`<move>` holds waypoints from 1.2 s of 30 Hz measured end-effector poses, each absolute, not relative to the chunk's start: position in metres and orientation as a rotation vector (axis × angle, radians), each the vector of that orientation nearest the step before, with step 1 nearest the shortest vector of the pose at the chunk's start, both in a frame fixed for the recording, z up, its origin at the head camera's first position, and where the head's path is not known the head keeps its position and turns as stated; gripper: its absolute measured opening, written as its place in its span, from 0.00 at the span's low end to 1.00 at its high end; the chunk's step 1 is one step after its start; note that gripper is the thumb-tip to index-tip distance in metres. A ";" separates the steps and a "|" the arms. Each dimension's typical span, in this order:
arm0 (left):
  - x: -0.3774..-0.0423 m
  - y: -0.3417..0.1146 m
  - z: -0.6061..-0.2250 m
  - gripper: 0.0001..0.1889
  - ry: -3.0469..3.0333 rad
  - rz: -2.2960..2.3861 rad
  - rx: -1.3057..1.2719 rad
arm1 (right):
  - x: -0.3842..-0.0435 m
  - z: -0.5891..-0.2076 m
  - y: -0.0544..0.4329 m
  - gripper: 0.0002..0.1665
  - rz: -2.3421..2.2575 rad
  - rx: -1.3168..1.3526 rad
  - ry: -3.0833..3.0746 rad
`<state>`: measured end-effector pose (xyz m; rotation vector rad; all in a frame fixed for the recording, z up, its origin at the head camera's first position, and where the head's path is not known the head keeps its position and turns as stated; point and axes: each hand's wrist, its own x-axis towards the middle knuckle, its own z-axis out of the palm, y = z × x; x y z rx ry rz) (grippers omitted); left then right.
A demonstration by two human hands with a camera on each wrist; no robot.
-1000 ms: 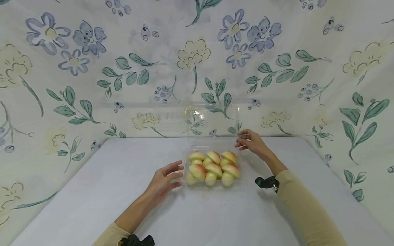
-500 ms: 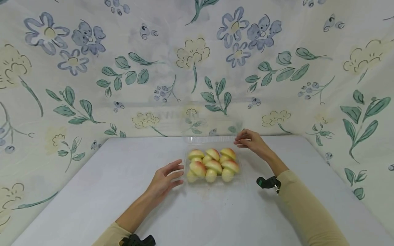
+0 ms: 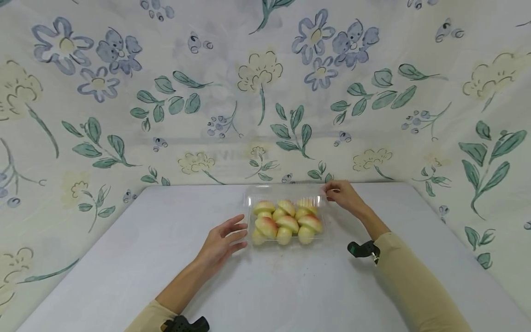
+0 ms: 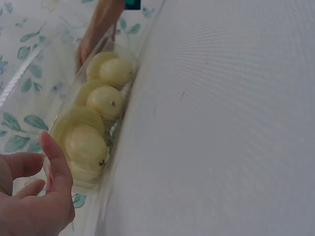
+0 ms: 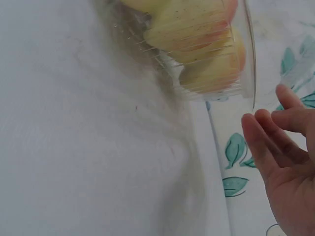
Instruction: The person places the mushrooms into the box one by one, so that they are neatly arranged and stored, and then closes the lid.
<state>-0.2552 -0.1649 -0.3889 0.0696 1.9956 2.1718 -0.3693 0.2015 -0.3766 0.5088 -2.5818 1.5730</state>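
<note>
A clear hinged plastic box (image 3: 327,233) holds several yellow fruits (image 3: 286,224) with a red blush, packed in two rows. Its lid (image 3: 286,190) slants low over the back row. My right hand (image 3: 344,196) pinches the lid's right corner. In the right wrist view, the right hand's (image 5: 290,152) bent fingertips are at the see-through lid beside the box's rim. My left hand (image 3: 220,244) has loosely spread fingers, with the tips right at the box's left wall. The left wrist view shows the left hand (image 4: 42,196) at the near end of the box.
The box stands on a white table (image 3: 282,290) toward its far side. Behind rises a pale cloth wall (image 3: 232,120) printed with flowers and leaves. Black straps with camera mounts sit at both wrists, over beige sleeves (image 3: 415,281).
The lid has swung from upright down toward me over the fruits. My right hand dipped slightly, then shifted a little right at the lid's corner. My left hand has hardly moved.
</note>
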 end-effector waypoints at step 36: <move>-0.257 -0.170 -0.388 0.35 1.899 2.183 0.119 | -0.307 -0.354 0.220 0.37 1.391 0.900 -3.106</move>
